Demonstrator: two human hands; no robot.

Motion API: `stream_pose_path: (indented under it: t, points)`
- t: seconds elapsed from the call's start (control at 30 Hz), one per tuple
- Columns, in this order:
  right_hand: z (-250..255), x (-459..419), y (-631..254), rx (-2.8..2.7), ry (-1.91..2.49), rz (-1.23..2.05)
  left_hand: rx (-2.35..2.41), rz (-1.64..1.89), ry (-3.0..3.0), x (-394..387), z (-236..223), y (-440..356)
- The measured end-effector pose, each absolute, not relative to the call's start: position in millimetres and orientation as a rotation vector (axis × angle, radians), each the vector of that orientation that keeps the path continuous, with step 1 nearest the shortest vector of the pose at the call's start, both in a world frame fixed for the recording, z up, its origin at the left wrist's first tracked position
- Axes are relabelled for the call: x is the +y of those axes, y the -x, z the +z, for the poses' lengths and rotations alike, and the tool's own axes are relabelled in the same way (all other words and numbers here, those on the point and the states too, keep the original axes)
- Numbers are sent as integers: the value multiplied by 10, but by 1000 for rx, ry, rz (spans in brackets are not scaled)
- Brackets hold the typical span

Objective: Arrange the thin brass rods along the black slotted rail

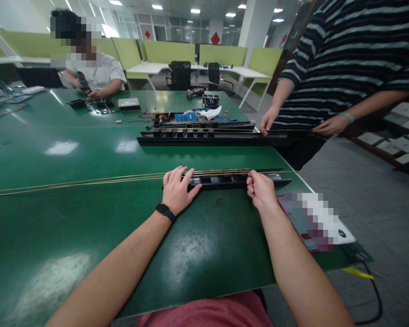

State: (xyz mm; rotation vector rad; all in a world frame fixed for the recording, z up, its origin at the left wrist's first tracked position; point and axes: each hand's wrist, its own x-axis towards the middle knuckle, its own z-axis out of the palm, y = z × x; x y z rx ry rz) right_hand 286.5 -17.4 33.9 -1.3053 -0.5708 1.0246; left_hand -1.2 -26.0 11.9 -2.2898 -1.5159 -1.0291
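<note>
A long black channel-shaped rail [221, 185] lies across the green table in front of me. Thin golden rods [122, 178] run along it and stretch far out to the left over the tabletop. My left hand [177, 187], with a black band on its wrist, lies over the rail and rods, its fingers extended and somewhat spread. Near the rail's right end, my right hand [261, 188] is closed in a pinch at one golden rod; the fingertips are partly hidden. Dark blocks [225, 175] sit inside the channel between my hands.
A second black rail [204, 141] lies farther back, where a co-worker in a striped top [327, 81] handles a thin rod. Another person [98, 72] holds a power tool at the far left. A cordless drill [195, 93] and a white-and-red flat item [310, 222] are on the table.
</note>
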Motion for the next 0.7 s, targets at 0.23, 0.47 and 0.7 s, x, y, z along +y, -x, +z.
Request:
stream_pose_path:
  t: [0.23,0.47,0.7]
  points:
    - [320,-147,-2886,-554,1323,1005,-1519,-1015,2296,-251,117,16]
    - [306,-140,-2906,-544,1322,1002,-1507,-1023,2297,-255,115,13]
    - [332,-169,-2881,-574,1315,1007,-1508,-1018,2294,-255,111,9]
